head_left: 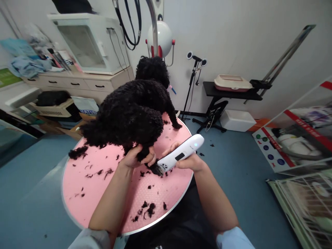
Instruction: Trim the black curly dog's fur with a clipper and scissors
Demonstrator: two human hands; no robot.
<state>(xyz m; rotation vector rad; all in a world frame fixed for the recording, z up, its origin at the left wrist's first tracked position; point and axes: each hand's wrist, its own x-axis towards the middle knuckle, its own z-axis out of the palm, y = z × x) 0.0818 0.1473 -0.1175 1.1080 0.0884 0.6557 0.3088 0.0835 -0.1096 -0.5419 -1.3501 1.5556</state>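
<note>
- Clipper (181, 153) is gripped in our right hand (190, 159), its head at the paw (155, 168).
- Our left hand (136, 156) is closed around the dog (135, 107) leg, above the pink table (77, 193).
- We judge the paw trim is underway; next needs a steady leg.

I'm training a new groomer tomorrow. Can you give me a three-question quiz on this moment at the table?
1. True or false: the dog faces the person.
2. What does the left hand grip? A) the dog's hind leg B) a comb C) the table rim
3. Fill in: the right hand holds a white ____ with its head at the paw.

Key: 1 false, the dog faces away. 2 A. 3 clipper. Cut fur lies scattered on the pink table.
</note>
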